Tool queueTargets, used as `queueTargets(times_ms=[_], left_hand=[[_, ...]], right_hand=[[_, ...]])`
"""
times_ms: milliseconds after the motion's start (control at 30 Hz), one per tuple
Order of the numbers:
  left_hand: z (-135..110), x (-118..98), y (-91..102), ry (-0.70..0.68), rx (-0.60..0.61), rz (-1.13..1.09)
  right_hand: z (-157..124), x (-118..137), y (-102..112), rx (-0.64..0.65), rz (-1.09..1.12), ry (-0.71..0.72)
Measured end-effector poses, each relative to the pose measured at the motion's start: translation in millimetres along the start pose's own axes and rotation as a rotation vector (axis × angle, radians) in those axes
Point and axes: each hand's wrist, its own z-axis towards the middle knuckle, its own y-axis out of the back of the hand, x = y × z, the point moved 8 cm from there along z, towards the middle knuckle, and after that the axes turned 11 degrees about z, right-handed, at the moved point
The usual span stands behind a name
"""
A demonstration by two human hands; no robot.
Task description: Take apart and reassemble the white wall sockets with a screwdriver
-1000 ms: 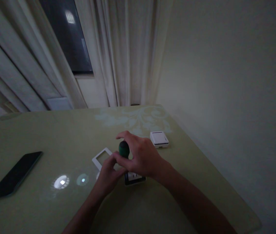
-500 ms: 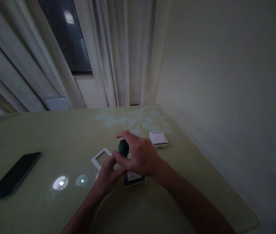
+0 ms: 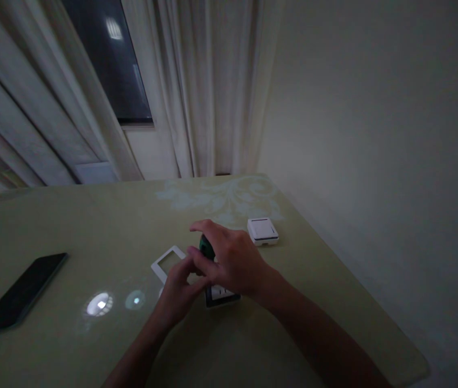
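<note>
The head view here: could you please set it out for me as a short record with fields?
Right hand: fingers around a green handle, seen from above
Left hand: beside the right thumb, fingertips partly hidden
Socket: under the hands, dark-edged, partly covered
Frame: white, left of the hands, flat on the table
Switch: white, beyond the right hand
Slab: black, flat, far left
Background: curtains, dark window
</note>
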Motion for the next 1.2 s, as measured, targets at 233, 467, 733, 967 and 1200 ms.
queueTargets(times_ms=[233,467,733,967,1200], left_hand=[[-4,-9,4.6,-0.072,0.176,0.226],[-12,-12,-9.1,-0.176,0.32,0.462],[-18,-24,-17.8,-0.171,0.386,0.895],[-14,-29,-21.9,0.034,0.437,0.978],[-11,-27,-26.1,0.053,0.439,1.023]], right_hand=[[2,2,16,-0.11,0.009,0.03],[1,4,28,-0.153,-0.045,0.036],[0,3,34,-0.164,-0.1,0.027],[0,6,35,-0.161,-0.12,0.035],[1,9,35,-0.167,-0.109,0.057]])
